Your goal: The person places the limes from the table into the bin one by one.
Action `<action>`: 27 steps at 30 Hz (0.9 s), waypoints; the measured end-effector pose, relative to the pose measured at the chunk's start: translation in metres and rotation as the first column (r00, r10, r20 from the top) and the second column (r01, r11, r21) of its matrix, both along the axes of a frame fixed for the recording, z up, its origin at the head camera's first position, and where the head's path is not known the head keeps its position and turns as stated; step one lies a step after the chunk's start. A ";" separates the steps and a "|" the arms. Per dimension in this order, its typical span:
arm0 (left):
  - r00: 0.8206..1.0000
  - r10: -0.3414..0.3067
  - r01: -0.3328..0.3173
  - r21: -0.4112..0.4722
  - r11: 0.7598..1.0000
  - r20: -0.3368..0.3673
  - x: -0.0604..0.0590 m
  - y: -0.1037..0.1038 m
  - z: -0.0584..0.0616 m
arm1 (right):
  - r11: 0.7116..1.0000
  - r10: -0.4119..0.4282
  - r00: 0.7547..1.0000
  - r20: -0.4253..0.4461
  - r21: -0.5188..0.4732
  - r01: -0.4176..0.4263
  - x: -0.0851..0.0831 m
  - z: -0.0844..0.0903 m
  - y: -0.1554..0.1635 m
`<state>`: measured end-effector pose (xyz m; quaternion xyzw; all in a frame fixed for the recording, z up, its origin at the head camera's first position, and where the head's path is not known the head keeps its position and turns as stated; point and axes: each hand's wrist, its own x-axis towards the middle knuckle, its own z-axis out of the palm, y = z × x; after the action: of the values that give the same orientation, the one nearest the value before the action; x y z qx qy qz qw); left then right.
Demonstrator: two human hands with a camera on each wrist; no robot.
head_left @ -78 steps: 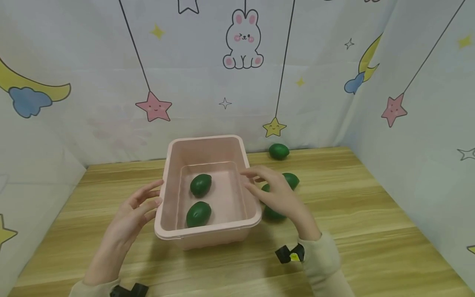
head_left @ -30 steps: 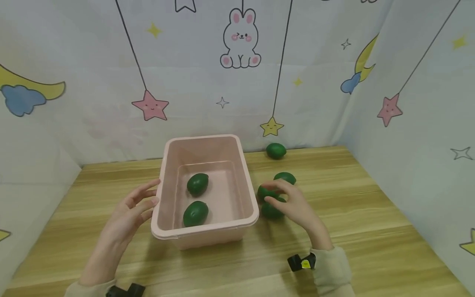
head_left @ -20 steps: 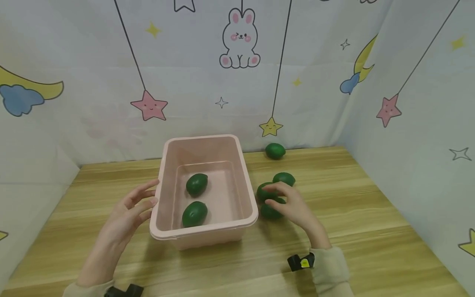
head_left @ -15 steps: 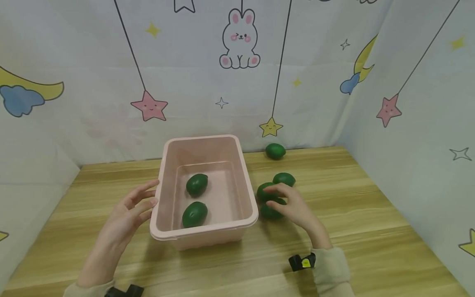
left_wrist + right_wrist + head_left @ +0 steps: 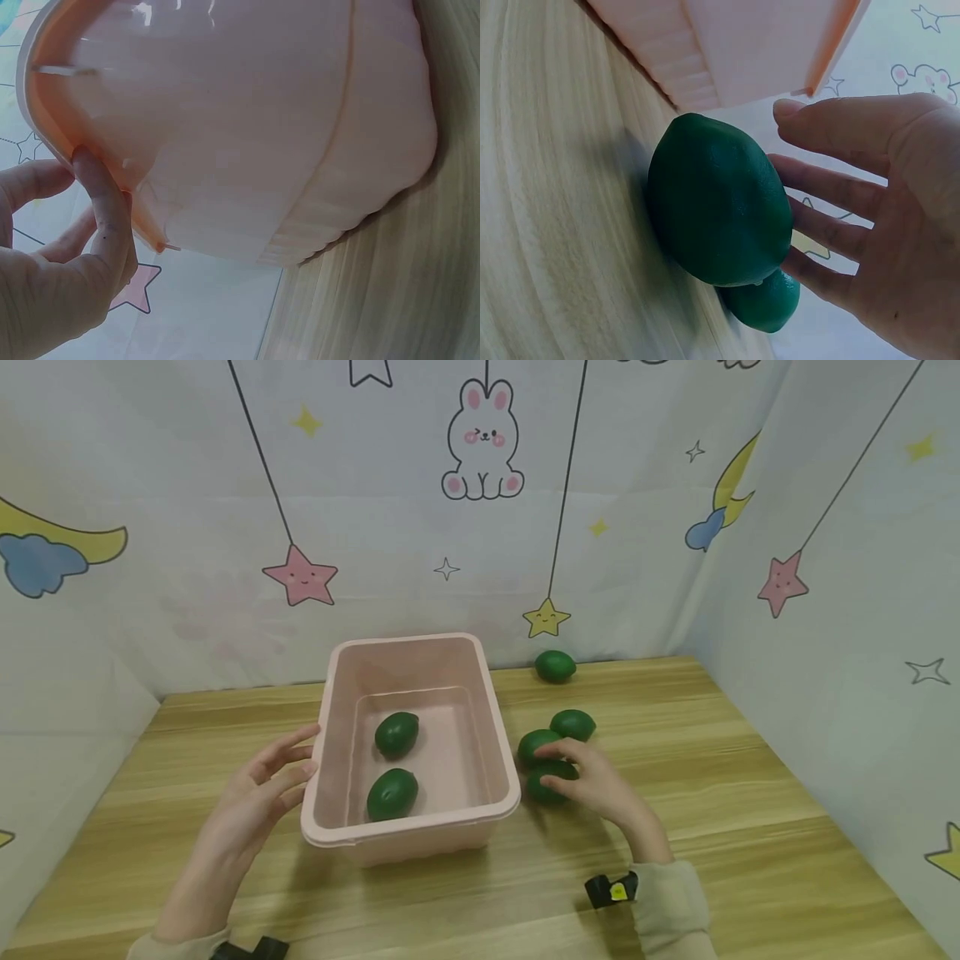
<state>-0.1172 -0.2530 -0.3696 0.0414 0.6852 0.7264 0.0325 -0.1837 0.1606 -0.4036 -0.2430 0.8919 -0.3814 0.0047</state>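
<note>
Your right hand (image 5: 596,781) cups the nearest green fruit (image 5: 546,785) beside the pink bin (image 5: 495,752), fingers loosely spread, apparently not yet clamped; close them fully round it; your open left hand (image 5: 258,793) steadies the bin; 2 fruits lie inside.

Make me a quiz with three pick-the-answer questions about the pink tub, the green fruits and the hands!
1. Where is the left hand?
A. at the pink plastic tub's left rim
B. inside the tub
C. flat on the wall

2. How many dark green oval fruits lie in the tub?
A. none
B. two
C. five

3. What is the right hand doing?
A. waving high up
B. closing round the nearest green fruit on the wooden table
C. holding a spoon

Answers: 1 A, its fingers touch the rim. 2 B, one fruit and another lie inside. 3 B, its fingers curve around that fruit.
</note>
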 end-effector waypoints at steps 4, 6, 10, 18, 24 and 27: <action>1.000 0.001 -0.001 0.002 1.000 0.003 0.000 0.000 -0.001 | 0.999 -0.003 1.000 -0.004 0.036 0.003 0.001 -0.001 -0.001; 1.000 0.002 -0.002 0.003 1.000 0.008 0.000 -0.001 -0.002 | 0.999 -0.001 1.000 -0.001 0.037 0.001 0.001 -0.001 -0.001; 1.000 0.013 -0.013 0.002 1.000 0.022 0.000 -0.001 -0.002 | 0.999 0.003 1.000 -0.003 0.035 -0.003 0.001 -0.002 0.001; 1.000 0.007 -0.007 0.003 1.000 0.015 -0.001 0.000 -0.002 | 0.996 0.008 1.000 0.000 0.087 -0.008 0.002 -0.003 0.002; 1.000 0.013 -0.012 -0.014 1.000 0.026 -0.001 0.000 -0.001 | 0.990 0.023 0.999 0.031 0.139 -0.027 0.002 -0.003 0.003; 1.000 0.015 -0.014 -0.011 1.000 0.025 -0.001 0.000 -0.001 | 0.984 0.034 0.999 0.034 0.177 -0.039 0.002 -0.004 0.004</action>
<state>-0.1179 -0.2535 -0.3709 0.0272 0.6889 0.7234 0.0360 -0.1816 0.1648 -0.4072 -0.2520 0.9175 -0.3041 0.0471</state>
